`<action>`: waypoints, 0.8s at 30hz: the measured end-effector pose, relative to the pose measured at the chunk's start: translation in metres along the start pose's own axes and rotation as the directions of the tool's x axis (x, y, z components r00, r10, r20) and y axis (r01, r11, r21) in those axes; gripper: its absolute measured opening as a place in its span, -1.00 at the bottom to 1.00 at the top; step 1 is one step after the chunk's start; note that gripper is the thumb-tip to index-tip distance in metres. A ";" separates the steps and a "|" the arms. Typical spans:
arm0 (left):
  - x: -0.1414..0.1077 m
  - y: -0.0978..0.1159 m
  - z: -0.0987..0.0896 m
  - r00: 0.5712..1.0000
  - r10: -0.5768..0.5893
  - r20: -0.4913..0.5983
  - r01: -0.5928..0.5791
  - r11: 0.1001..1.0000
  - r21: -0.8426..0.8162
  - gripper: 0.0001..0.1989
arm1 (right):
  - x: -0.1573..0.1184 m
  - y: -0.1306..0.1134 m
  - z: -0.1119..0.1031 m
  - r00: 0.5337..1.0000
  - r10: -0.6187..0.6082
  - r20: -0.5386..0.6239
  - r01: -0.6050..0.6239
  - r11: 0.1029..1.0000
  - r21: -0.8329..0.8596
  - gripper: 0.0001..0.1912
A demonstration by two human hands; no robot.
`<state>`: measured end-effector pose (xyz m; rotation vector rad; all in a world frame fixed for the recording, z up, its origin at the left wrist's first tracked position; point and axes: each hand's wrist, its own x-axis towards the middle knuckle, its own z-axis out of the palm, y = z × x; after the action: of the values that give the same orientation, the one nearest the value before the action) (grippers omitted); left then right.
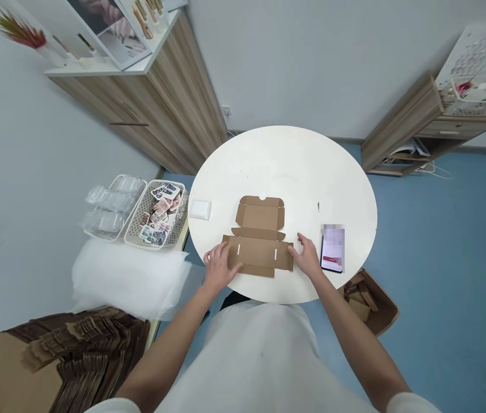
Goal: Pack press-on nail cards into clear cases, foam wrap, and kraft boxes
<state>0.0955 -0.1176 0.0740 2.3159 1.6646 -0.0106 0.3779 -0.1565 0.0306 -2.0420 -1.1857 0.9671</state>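
An unfolded brown cardboard box (257, 251) lies on the round white table (286, 155) in front of me. Its lid panel points away from me, and two white slots show in the near panel. My left hand (220, 265) rests on the box's left end, fingers spread with the thumb on the panel. At the right end, my right hand (307, 256) touches the side flap with its thumb, the index finger stretched out. Neither hand wraps round the cardboard. Right of my right hand lies a phone (333, 249) with its screen lit.
A small white packet (200, 209) lies at the table's left edge. Baskets with nail sets (160, 212) and clear bags (116, 201), white foam sheets (126, 275) and stacked flat cardboard (92, 355) fill the left side. A carton (380, 304) stands on the floor at right.
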 end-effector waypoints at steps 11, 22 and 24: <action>-0.002 0.004 0.033 0.889 0.372 0.266 -0.406 0.910 0.086 -0.64 | 0.076 -0.040 0.025 0.957 0.245 0.155 -0.273 0.940 0.203 -0.71; 0.022 -0.001 0.024 0.896 0.391 0.208 -0.418 0.903 0.102 -0.32 | 0.047 -0.038 0.029 0.978 0.204 0.052 -0.208 0.975 0.078 -0.84; 0.028 0.002 0.021 0.897 0.393 0.203 -0.423 0.895 0.139 -0.20 | 0.040 -0.038 0.028 0.979 0.194 0.056 -0.197 0.979 0.054 -0.85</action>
<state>0.1095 -0.0971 0.0494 2.6728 1.1073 -0.2741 0.3506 -0.1013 0.0318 -2.1270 -0.9817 1.1399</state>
